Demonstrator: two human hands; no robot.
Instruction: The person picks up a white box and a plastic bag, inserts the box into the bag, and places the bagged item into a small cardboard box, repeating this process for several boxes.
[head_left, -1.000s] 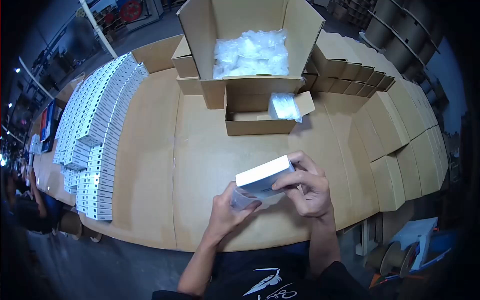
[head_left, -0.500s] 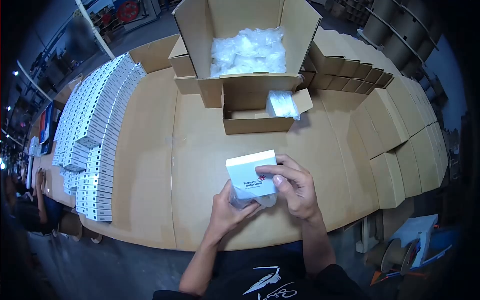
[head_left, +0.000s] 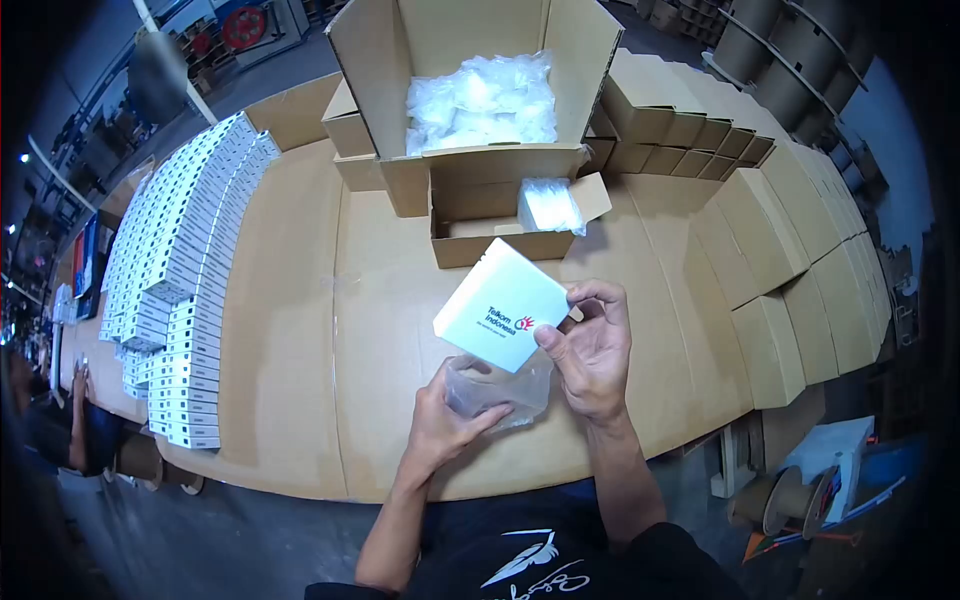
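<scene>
Between thumb and fingers my right hand (head_left: pixel 590 350) grips the lower right edge of a white box (head_left: pixel 490 300) printed "Telkom Indonesia", which is tilted above the table. Just below it, my left hand (head_left: pixel 445 410) is closed on a clear plastic bag (head_left: pixel 510 395), whose mouth faces up beneath the box's lower corner. Beyond the hands stands an open cardboard carton (head_left: pixel 500 250) with one plastic-wrapped box (head_left: pixel 550 206) at its right end.
A large open carton (head_left: pixel 370 90) at the back holds a heap of clear plastic bags (head_left: pixel 480 105). Stacked white boxes (head_left: pixel 190 300) line the left side; brown cartons (head_left: pixel 765 250) are piled right. A person's arm (head_left: pixel 78 420) shows far left.
The white box has been raised away from the plastic bag and turned, with my right hand now gripping its edge. My left hand keeps the bag, and more of it shows.
</scene>
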